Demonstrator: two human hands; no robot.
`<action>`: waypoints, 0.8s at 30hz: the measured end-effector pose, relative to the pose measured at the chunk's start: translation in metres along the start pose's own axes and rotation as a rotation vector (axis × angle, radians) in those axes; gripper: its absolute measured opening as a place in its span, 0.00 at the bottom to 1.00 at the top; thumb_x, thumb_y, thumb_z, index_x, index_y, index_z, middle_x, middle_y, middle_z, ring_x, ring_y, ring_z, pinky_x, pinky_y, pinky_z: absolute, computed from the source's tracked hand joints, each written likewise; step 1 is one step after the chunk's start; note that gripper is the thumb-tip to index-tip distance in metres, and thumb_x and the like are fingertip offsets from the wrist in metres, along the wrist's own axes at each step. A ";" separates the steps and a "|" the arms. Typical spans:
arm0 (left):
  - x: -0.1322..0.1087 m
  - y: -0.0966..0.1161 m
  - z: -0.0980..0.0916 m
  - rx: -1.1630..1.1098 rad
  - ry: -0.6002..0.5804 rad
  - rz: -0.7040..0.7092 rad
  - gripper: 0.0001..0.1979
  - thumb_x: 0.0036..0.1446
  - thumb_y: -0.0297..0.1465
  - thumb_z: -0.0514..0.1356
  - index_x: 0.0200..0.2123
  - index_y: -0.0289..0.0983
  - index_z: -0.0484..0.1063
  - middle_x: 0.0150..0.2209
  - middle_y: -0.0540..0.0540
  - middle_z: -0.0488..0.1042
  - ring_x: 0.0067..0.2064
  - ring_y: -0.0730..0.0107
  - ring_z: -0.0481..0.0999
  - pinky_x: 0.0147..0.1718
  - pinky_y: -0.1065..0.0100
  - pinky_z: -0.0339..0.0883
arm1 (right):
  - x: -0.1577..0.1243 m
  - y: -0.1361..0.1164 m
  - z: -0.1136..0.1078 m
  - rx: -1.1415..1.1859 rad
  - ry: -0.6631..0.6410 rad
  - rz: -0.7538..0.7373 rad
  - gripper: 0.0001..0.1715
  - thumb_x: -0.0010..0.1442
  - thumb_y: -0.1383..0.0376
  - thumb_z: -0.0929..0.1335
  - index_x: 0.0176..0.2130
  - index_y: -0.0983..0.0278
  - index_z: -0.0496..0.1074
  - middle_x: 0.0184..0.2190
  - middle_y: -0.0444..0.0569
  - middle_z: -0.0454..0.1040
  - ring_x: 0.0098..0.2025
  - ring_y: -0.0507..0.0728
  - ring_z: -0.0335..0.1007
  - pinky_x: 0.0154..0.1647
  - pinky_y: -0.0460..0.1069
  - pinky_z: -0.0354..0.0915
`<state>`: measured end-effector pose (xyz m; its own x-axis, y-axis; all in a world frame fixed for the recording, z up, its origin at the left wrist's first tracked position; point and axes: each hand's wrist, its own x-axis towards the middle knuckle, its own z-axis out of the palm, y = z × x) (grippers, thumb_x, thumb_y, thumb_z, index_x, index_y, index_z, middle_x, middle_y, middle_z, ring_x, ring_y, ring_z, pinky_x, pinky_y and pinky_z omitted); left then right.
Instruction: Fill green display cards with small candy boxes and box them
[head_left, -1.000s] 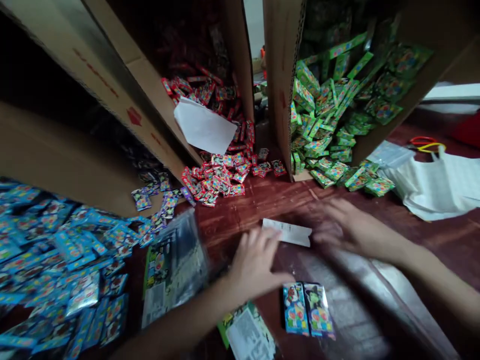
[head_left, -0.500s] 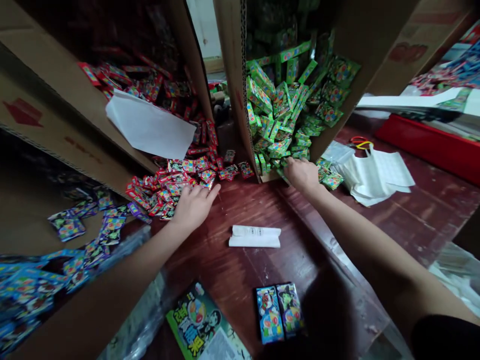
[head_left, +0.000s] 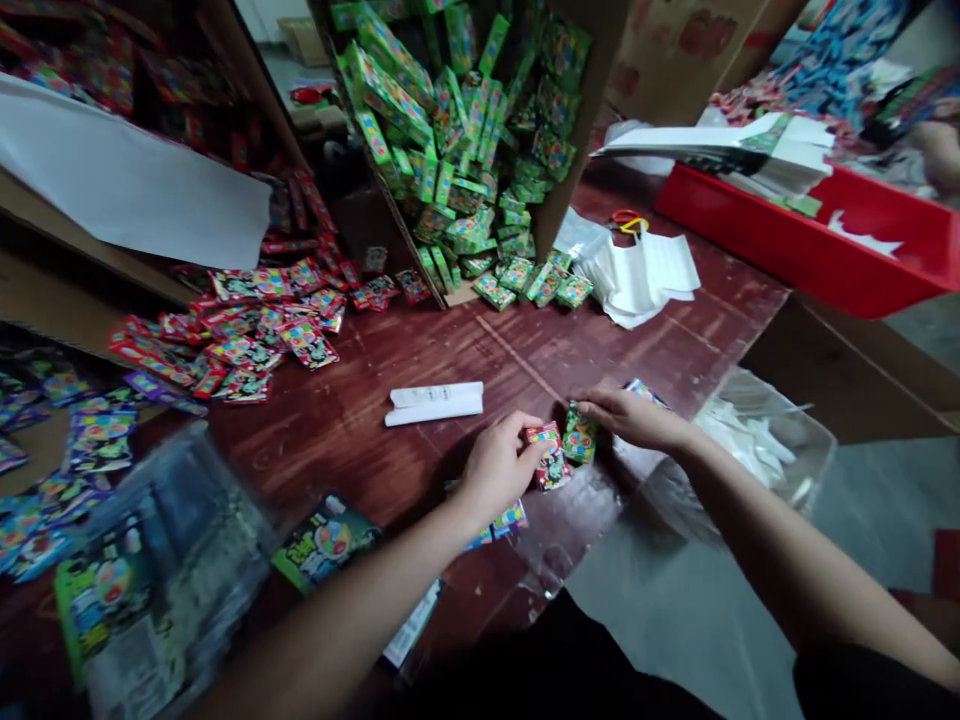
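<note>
My left hand [head_left: 496, 468] pinches a red packet [head_left: 550, 462] low over the near edge of the tabletop [head_left: 337, 430]. My right hand [head_left: 636, 418] grips a green packet [head_left: 579, 438] just beside it. A folded white paper [head_left: 435, 402] lies nearby to their left.

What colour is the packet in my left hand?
Mainly red packet in the left hand, head view.

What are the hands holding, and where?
Left hand pinches the red packet at its left edge; right hand the green packet at its right edge.
</note>
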<state>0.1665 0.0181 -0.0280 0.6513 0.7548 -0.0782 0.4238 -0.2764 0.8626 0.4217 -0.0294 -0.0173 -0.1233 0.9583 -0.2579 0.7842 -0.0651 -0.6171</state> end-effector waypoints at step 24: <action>-0.036 -0.002 -0.024 0.686 -0.191 0.286 0.72 0.41 0.59 0.69 0.72 0.33 0.27 0.72 0.28 0.46 0.71 0.40 0.50 0.67 0.43 0.34 | -0.036 -0.004 0.079 -0.234 0.145 -0.546 0.74 0.51 0.34 0.70 0.74 0.64 0.31 0.73 0.65 0.47 0.73 0.71 0.45 0.71 0.72 0.39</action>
<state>0.1271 0.0054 -0.0146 0.8654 0.4997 -0.0377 0.4777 -0.7999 0.3633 0.3750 -0.0853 -0.0639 -0.4741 0.8652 0.1634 0.7460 0.4933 -0.4473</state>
